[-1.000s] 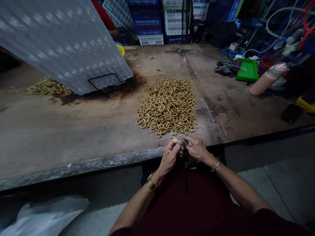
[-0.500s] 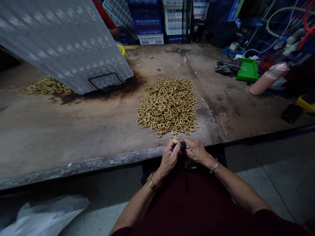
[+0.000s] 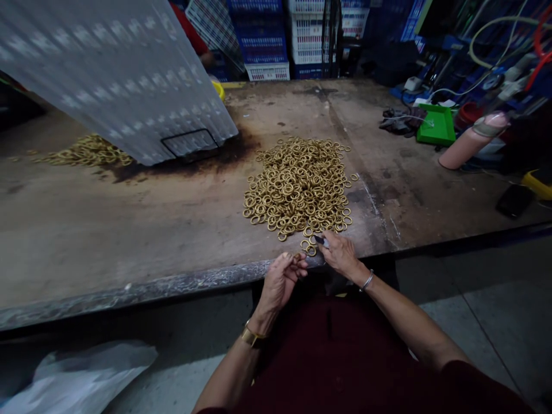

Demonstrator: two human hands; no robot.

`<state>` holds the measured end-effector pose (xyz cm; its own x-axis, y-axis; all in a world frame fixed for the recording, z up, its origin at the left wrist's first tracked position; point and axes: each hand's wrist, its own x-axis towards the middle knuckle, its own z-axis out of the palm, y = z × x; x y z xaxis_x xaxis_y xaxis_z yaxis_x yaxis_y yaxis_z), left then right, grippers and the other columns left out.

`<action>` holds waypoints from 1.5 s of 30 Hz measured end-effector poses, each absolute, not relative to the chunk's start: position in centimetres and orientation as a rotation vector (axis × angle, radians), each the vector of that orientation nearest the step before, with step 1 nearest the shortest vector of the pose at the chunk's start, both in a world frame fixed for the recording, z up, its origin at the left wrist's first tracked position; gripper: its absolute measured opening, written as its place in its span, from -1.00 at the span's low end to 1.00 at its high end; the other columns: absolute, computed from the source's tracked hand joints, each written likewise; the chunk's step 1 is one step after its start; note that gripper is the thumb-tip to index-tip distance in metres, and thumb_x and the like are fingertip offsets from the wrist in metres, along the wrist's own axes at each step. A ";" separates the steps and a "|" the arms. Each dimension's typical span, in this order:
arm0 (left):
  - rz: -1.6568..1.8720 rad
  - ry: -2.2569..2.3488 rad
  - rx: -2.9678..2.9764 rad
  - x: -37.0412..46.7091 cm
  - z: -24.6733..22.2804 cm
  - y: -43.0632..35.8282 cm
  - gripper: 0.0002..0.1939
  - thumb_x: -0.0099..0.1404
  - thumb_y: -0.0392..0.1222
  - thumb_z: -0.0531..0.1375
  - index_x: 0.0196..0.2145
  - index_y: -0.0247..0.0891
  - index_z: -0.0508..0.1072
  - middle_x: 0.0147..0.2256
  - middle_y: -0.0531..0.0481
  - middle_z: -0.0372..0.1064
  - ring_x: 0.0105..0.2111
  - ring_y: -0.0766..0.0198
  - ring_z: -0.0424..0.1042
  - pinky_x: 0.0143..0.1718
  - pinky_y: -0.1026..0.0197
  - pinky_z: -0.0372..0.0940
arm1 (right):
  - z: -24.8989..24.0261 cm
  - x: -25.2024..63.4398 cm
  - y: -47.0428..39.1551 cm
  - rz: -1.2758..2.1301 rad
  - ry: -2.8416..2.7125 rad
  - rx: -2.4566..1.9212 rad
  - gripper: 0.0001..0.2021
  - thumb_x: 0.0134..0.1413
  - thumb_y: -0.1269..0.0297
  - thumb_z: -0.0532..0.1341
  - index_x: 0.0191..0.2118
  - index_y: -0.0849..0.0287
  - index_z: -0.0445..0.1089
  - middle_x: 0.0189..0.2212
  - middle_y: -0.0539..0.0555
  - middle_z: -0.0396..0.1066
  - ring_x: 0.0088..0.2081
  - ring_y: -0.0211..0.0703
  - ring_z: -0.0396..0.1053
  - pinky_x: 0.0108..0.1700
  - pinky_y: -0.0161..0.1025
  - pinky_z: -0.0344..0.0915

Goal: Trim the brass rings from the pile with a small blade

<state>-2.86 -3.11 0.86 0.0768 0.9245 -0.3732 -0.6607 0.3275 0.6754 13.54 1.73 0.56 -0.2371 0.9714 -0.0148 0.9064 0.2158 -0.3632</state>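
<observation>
Wooden workbench [image 3: 172, 221], crates [image 3: 264, 49] behind. Ring pile [image 3: 302, 187] set back from near edge; few loose rings [image 3: 307, 249] close to that edge, between the hands. Right hand [image 3: 341, 253] closed round dark-tipped tool [image 3: 320, 240], long axis angling left and away, tip at loose rings, contact unclear. Left hand [image 3: 278, 279] just beside them, fingertips pinching apparent ring [image 3: 297, 257]. Half-second earlier, hands met; now parted.

No readable text, labels, brands, numbers or signs.

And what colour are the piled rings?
The piled rings are gold-coloured, clearest in the head view.
</observation>
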 end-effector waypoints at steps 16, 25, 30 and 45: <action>1.162 0.876 0.276 -2.0 1.4 -2.1 -0.72 -0.03 -0.13 0.34 -0.52 -0.32 0.32 -0.51 0.05 0.30 -0.54 0.40 0.30 -0.59 0.37 0.22 | 0.3 12.8 3.5 0.541 -2.224 -1.851 -0.81 0.09 0.24 0.07 -0.17 0.13 0.29 -0.42 0.05 0.42 -0.40 -0.16 0.35 -0.37 -0.31 0.08; 1.138 1.106 0.658 -0.2 1.2 -1.7 -0.62 0.02 0.05 0.30 -0.32 -0.28 0.38 -0.63 0.19 0.18 -0.72 0.53 0.06 -0.71 0.43 -0.04 | 1.0 13.5 2.1 1.132 -1.679 -1.326 -0.83 -0.01 0.16 0.12 -0.43 0.13 0.18 -0.59 -0.13 0.13 -0.54 -0.34 0.09 -0.47 -0.39 0.08; 1.255 1.160 0.896 -0.1 2.0 -1.7 -0.78 0.08 -0.06 0.27 -0.45 -0.29 0.46 -0.56 0.09 0.29 -0.58 0.44 0.19 -0.56 0.39 0.11 | 1.7 13.2 2.0 1.233 -1.601 -1.321 -0.80 -0.03 0.12 0.14 -0.44 0.15 0.20 -0.61 -0.13 0.17 -0.55 -0.35 0.09 -0.48 -0.40 0.10; 1.104 0.938 0.659 -0.3 1.7 -2.1 -0.66 0.11 0.06 0.25 -0.42 -0.27 0.30 -0.56 0.15 0.22 -0.69 0.54 0.05 -0.69 0.43 -0.05 | 1.1 13.4 1.7 1.083 -1.676 -1.451 -0.83 0.03 0.19 0.06 -0.47 0.16 0.24 -0.63 -0.11 0.17 -0.58 -0.35 0.09 -0.49 -0.40 0.06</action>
